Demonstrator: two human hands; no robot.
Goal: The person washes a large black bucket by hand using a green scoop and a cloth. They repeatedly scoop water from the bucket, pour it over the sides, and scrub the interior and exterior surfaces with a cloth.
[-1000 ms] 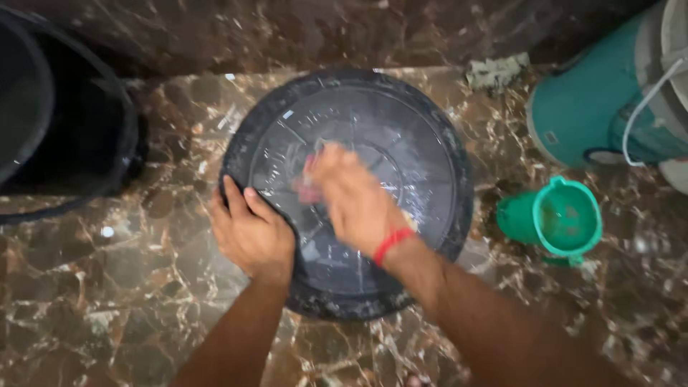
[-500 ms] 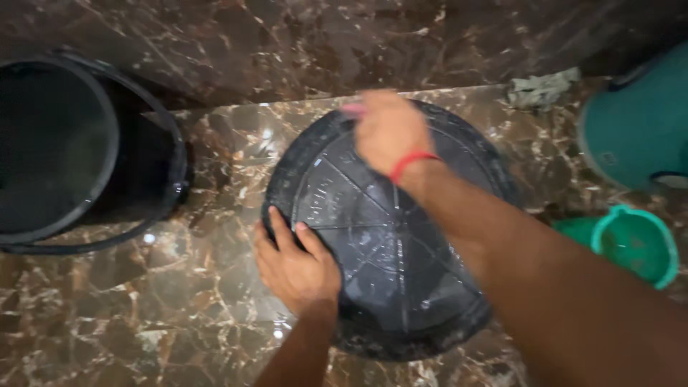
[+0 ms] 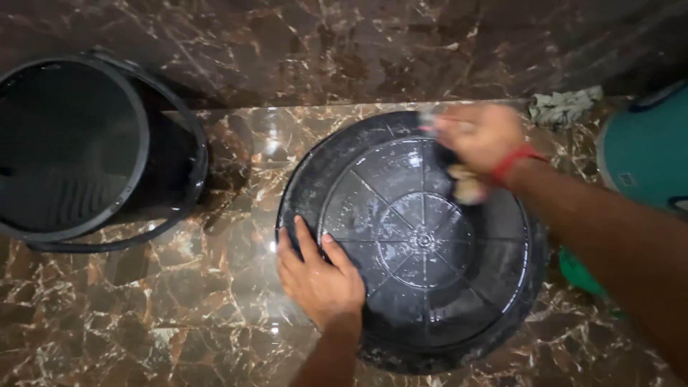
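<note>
Scrubbing step: left hand [image 3: 320,281] pressed flat, gripping nothing, steadies black tub [image 3: 337,158] mid-frame; right hand [image 3: 479,136] clenches scrubber [image 3: 466,188] upper right; next stroke likely needs firm bracing.

having swept from the middle of the round black lid [image 3: 423,244] to its far rim and now scrubbing at the upper right edge with a small pad [image 3: 466,188] in the right hand [image 3: 479,136]. view sliding, showing more of the black bucket [image 3: 72,143], hiding most of the green mug [image 3: 577,272].
</note>
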